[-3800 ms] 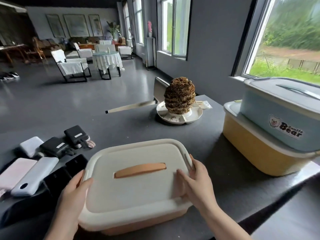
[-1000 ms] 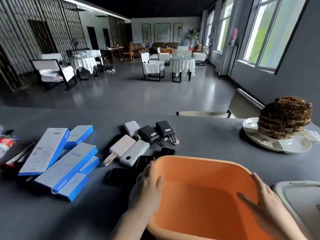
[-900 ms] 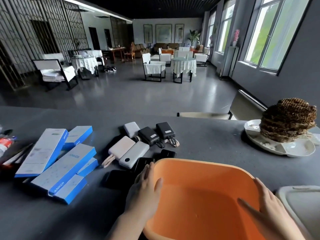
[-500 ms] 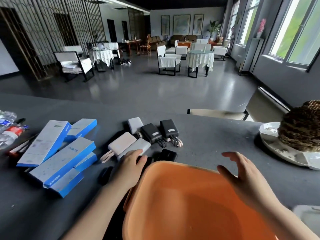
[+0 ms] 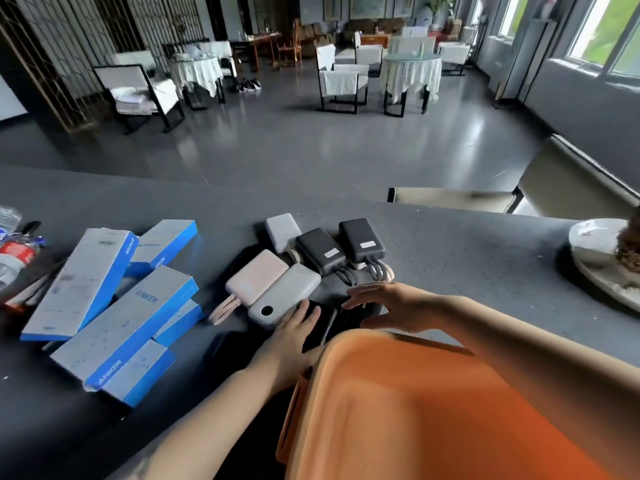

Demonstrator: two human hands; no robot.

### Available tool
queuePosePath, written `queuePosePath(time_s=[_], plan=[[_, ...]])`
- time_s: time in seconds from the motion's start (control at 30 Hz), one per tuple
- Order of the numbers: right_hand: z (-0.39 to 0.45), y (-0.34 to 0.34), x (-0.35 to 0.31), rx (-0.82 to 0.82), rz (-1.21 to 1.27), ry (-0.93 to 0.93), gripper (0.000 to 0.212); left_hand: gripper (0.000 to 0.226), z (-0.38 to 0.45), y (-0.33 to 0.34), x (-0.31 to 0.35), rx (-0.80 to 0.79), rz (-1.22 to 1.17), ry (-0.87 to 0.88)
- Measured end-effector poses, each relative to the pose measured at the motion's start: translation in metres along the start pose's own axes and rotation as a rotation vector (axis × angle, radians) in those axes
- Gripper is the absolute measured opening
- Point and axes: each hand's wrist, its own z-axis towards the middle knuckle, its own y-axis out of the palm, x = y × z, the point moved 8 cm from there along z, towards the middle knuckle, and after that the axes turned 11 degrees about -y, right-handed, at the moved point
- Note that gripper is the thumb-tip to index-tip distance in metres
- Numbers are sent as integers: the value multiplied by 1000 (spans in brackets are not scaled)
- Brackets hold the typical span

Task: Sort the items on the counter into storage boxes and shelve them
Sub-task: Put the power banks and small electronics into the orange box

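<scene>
The left hand (image 5: 291, 344) lies with straight fingers flat on a black power bank (image 5: 320, 325), just beyond the far rim of the orange storage box (image 5: 433, 410). The right hand (image 5: 391, 306) hovers released, fingers spread, over another black power bank (image 5: 360, 315) beside it. Touching the left fingertips is a grey power bank (image 5: 285, 294), with a pink power bank (image 5: 256, 277) alongside. Farther back on the desk (image 5: 467, 258) sit two dark power banks (image 5: 343, 245) and a white one (image 5: 282, 230). Blue Anker boxes (image 5: 114, 299) are piled to the left; a white plate (image 5: 599, 258) stands far right.
</scene>
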Motion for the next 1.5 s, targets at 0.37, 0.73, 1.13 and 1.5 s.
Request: queuePosePath(time_s=[0.37, 0.73, 1.13, 1.5], plan=[[2, 16, 24, -130, -377, -16, 70, 66, 35, -3, 9, 20, 128, 170], [-39, 1, 52, -26, -490, 171, 76, 62, 61, -7, 42, -23, 186, 359], [-20, 23, 52, -73, -370, 73, 87, 69, 66, 0, 34, 160, 290, 170], [-67, -40, 61, 46, -331, 243, 94, 97, 71, 3, 35, 33, 364, 197]])
